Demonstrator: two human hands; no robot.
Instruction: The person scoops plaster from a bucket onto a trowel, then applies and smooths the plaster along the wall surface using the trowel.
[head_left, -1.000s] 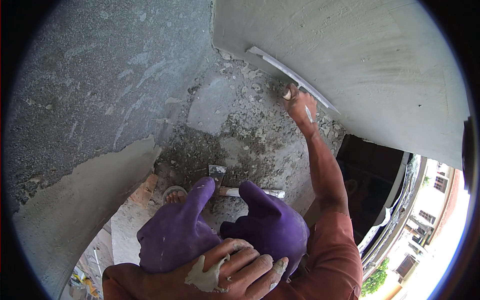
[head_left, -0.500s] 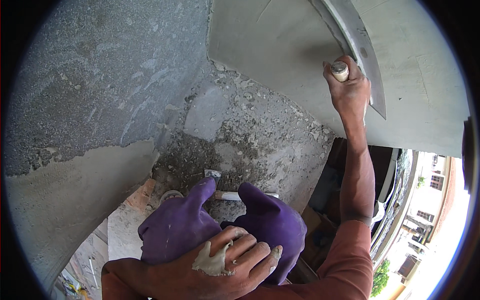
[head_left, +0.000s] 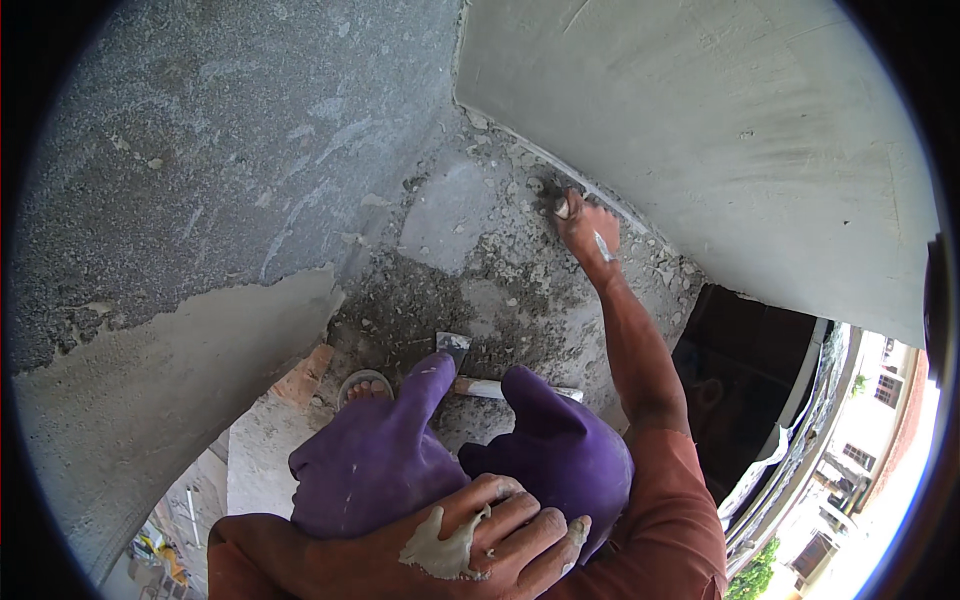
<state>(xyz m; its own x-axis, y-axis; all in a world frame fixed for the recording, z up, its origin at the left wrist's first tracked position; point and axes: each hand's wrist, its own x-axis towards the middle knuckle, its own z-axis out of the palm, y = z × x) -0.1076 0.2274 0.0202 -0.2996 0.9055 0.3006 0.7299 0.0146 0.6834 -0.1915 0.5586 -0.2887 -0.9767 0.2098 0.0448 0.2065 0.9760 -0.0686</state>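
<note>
Low by the right wall [head_left: 760, 160], a trowel [head_left: 562, 208].
Right hand [head_left: 589, 232] wraps its handle, blade [head_left: 625, 211] just past the fingers; whether left hand [head_left: 490, 545] grips cannot be told.

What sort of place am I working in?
Probably a building site or renovation: the rough, speckled grey wall on the left is only partly coated with smooth grey plaster, and a pale-handled, metal-bladed hand tool lies on the crumb-littered grey floor.

There are two bare hands [head_left: 588, 230]; one trowel [head_left: 562, 209]; one hatchet-like tool [head_left: 490, 388]; two purple-clad legs [head_left: 375, 465]; one sandalled foot [head_left: 366, 388].
</note>
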